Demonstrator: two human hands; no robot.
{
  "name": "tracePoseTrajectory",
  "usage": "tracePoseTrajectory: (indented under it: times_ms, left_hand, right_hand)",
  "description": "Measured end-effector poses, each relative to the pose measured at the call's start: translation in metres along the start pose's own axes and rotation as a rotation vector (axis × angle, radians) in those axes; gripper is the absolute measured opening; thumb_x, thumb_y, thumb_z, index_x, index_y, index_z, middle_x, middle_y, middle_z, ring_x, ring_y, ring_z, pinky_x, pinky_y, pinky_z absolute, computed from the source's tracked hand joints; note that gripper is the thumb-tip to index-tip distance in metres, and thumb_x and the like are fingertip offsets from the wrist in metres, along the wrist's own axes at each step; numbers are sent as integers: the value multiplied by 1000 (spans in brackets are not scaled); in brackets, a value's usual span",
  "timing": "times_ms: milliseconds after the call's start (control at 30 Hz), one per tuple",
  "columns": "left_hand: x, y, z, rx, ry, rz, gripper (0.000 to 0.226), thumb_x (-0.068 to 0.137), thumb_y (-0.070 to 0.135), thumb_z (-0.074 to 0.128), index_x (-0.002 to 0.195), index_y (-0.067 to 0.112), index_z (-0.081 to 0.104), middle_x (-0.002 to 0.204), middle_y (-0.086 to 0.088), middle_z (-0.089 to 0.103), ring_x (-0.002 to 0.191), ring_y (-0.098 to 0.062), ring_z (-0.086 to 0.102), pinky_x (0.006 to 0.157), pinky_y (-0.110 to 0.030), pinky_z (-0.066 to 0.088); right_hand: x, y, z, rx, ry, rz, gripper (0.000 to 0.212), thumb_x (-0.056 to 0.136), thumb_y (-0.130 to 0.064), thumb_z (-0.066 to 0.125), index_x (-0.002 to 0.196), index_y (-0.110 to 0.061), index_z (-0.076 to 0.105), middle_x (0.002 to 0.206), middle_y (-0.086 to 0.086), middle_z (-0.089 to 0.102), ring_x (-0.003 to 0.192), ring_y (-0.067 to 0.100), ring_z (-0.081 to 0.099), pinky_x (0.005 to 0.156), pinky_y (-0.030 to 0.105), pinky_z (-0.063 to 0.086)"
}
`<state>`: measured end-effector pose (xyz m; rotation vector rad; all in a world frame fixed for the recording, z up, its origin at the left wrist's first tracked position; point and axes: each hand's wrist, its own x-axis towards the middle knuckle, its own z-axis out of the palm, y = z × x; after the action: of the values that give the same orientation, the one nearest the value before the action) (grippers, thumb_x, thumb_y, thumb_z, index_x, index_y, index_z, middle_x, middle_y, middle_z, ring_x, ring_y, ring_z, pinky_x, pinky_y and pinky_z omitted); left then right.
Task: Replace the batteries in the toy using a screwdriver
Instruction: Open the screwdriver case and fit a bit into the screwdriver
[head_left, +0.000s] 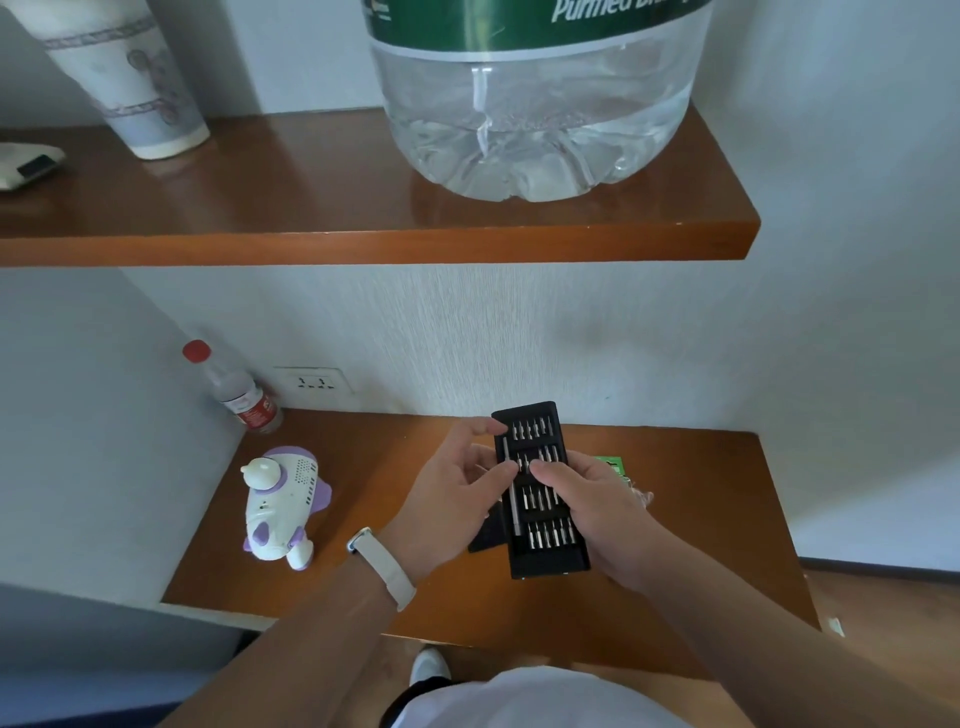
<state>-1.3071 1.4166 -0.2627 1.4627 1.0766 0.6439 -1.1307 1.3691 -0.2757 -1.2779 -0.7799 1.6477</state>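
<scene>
Wooden desk (701, 519), shelf (311, 208) above, white wall (467, 322), bit case (550, 564)

The toy (283, 506) lies near the left edge of the lower shelf (701, 519), a small bottle (236, 392) behind it in the back left corner, the bit case (543, 540) above the middle.

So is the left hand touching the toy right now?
Apart. The head view shows bare wooden desk between the left hand and the white-and-purple toy; that hand and the right hand hold the screwdriver bit case.
</scene>
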Motion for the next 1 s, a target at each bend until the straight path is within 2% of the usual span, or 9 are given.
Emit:
tracePoseTrajectory:
  times_ms: [67, 233, 300, 367, 467, 633, 767, 900, 1000]
  left_hand:
    - [-1, -3, -4, 86, 3, 27, 28, 92, 37, 63, 117, 46, 53, 91, 9, 71, 73, -7, 67, 62, -20, 51]
    - [-2, -4, -9, 374, 54, 80, 23, 98, 41, 59, 118, 48, 49, 92, 21, 68, 81, -2, 67, 61, -12, 51]
    - [-2, -4, -10, 527, 58, 105, 25, 99, 46, 54, 123, 45, 47, 94, 21, 67, 82, 1, 66, 61, -14, 51]
    - [-1, -3, -12, 622, 35, 131, 28, 100, 48, 50, 127, 40, 47, 96, 19, 66, 83, 1, 65, 67, -19, 54]
    - [3, -2, -13, 650, -1, 145, 29, 101, 46, 51, 127, 35, 50, 91, 16, 66, 82, 0, 63, 72, -23, 54]
    - [10, -4, -12, 686, -28, 170, 21, 102, 39, 52, 121, 28, 54, 80, 10, 64, 67, -3, 56, 63, -18, 43]
    - [12, -4, -10, 779, -10, 205, 26, 103, 42, 48, 126, 30, 51, 82, 18, 60, 71, 0, 57, 61, -16, 42]
    - [11, -2, -9, 795, 5, 237, 32, 102, 44, 48, 132, 31, 50, 90, 18, 62, 79, -2, 61, 68, -26, 54]
    - [11, -2, -12, 784, 29, 260, 31, 102, 42, 49, 130, 29, 53, 91, 16, 64, 80, -3, 62, 70, -28, 55]
  right_hand:
    - [1, 1, 0, -31, -12, -1, 16, 85, -38, 66, 95, -29, 75, 101, 13, 75, 95, 33, 73, 87, 55, 58]
    - [5, 4, 0, -129, -14, -28, 18, 84, -42, 63, 91, -29, 73, 97, 13, 75, 92, 31, 74, 84, 53, 60]
    - [6, 5, -2, -169, -6, -38, 20, 84, -43, 63, 90, -27, 72, 96, 13, 75, 89, 31, 74, 82, 51, 61]
    - [6, 7, -3, -196, -5, -45, 22, 82, -46, 63, 89, -26, 72, 94, 12, 75, 87, 30, 74, 79, 47, 62]
    - [7, 11, -4, -209, 21, -61, 26, 79, -49, 62, 87, -26, 71, 91, 11, 75, 84, 29, 75, 73, 41, 63]
    - [11, 17, -2, -208, 66, -64, 22, 77, -49, 62, 83, -29, 70, 85, 8, 75, 79, 25, 75, 67, 36, 62]
    - [15, 15, -3, -219, 89, -69, 22, 80, -48, 60, 84, -28, 69, 87, 10, 74, 80, 27, 75, 72, 45, 63]
    - [19, 12, -5, -224, 97, -72, 27, 81, -47, 60, 88, -22, 66, 95, 21, 69, 87, 37, 72, 77, 58, 59]
    - [21, 9, -2, -238, 91, -74, 30, 81, -49, 60, 89, -20, 65, 97, 24, 68, 89, 39, 71, 79, 60, 57]
